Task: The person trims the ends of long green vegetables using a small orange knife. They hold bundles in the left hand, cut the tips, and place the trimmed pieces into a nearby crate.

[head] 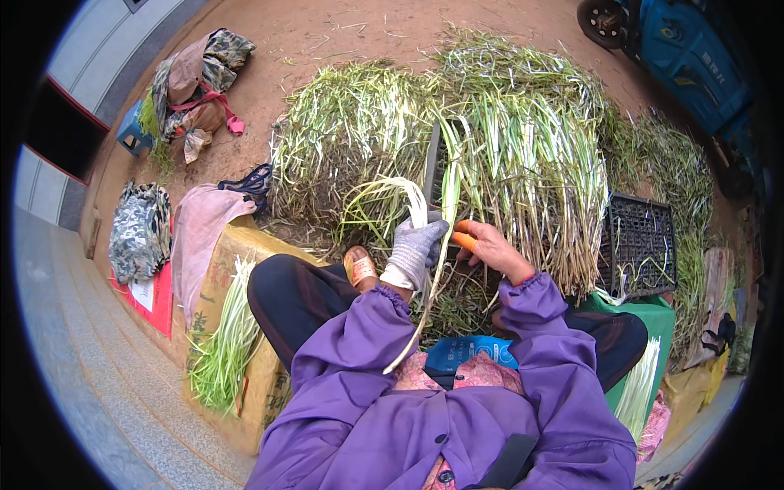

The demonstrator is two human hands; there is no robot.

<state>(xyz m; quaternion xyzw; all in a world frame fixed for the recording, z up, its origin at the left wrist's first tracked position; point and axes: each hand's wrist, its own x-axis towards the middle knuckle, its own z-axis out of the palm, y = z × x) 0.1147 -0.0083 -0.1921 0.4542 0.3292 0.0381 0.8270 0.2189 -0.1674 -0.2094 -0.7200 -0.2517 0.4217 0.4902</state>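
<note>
My left hand (415, 250), in a grey knit glove, is closed around a bunch of pale-stemmed leafy plants (401, 195) whose green ends droop to the left. One long stalk (450, 202) with broad green leaves runs upright between my hands, its pale lower end hanging over my lap. Orange covers are on two fingers of my right hand (484, 245), which is at the stalk's right side; whether it pinches the stalk cannot be told. Just beyond lie big heaps of uncleaned stalks (527, 177). A bundle of trimmed pale stems (229, 334) rests at my left.
A yellow box (269, 398) under the bundle stands at my left, near stone steps (104, 367). On the right are a black plastic crate (643, 245), a green container (664, 331) and more pale stems (638, 386). A blue vehicle (692, 67) stands at the upper right.
</note>
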